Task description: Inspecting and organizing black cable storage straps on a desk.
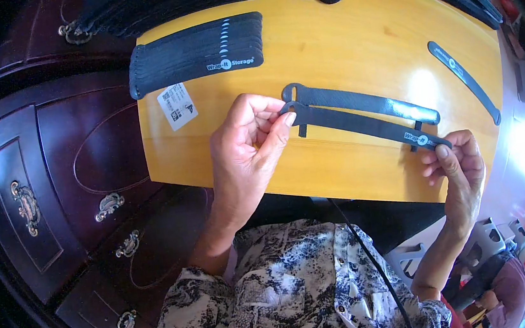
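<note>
A black hook-and-loop cable strap (361, 127) with pale print is stretched between my two hands above the table's near edge. My left hand (245, 150) pinches its end with the hole between thumb and fingers. At the rounded other end, my right hand (458, 169) grips it with the thumb on top. Just beyond lies a second black strap (365, 103), nearly parallel, with a hole at its left end. Short dark strips (302, 130) show beneath the straps; what they belong to is hidden.
On the yellow wooden table (224, 161), a stack of black straps (193, 53) and a larger dark stack (175, 3) lie at the far left, near a white label (177, 106). A single strap (465, 82) lies right. Dark wooden cabinets (79, 125) stand left; people (511, 282) sit at the right.
</note>
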Demonstrator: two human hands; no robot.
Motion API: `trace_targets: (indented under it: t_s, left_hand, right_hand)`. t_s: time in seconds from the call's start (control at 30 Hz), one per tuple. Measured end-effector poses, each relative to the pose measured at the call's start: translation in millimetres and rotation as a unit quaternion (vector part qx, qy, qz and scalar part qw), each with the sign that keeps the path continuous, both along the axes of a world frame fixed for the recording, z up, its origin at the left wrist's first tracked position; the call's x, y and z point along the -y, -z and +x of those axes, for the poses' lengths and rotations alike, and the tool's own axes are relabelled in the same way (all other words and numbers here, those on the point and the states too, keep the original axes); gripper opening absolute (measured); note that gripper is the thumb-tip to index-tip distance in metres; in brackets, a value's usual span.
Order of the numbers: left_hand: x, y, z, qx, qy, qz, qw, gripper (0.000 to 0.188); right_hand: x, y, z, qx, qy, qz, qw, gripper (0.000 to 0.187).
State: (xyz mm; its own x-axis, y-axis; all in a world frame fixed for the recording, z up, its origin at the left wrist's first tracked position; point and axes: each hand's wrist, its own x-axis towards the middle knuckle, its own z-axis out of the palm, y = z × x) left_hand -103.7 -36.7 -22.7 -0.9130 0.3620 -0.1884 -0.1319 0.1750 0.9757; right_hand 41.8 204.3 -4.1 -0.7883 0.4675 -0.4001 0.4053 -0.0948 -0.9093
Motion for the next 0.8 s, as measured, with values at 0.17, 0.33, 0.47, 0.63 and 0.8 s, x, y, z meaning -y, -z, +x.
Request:
trace_targets:
  t_s: [0.17,0.33,0.47,0.63,0.8]
  left_hand:
    - [0,11,-3,-0.070,0.009,-0.049,0.996,0.009]
    - [-5,10,-5,-0.054,0.005,-0.040,0.998,0.010]
    - [-6,13,-6,-0.059,0.009,-0.051,0.997,0.010]
    - [-5,13,-7,-0.061,0.007,-0.057,0.996,0.011]
    - [-7,19,-3,-0.068,-0.021,-0.066,0.995,0.013]
  right_hand:
    - [3,-1,-9,-0.009,0.079,-0.009,0.997,0.013]
    - [-3,4,-4,-0.006,0.093,0.018,0.995,0.014]
    - [-7,10,-3,-0.005,0.114,0.045,0.992,0.015]
    - [-8,19,-1,-0.024,0.121,0.047,0.991,0.015]
    - [-7,21,0,-0.026,0.122,0.075,0.989,0.015]
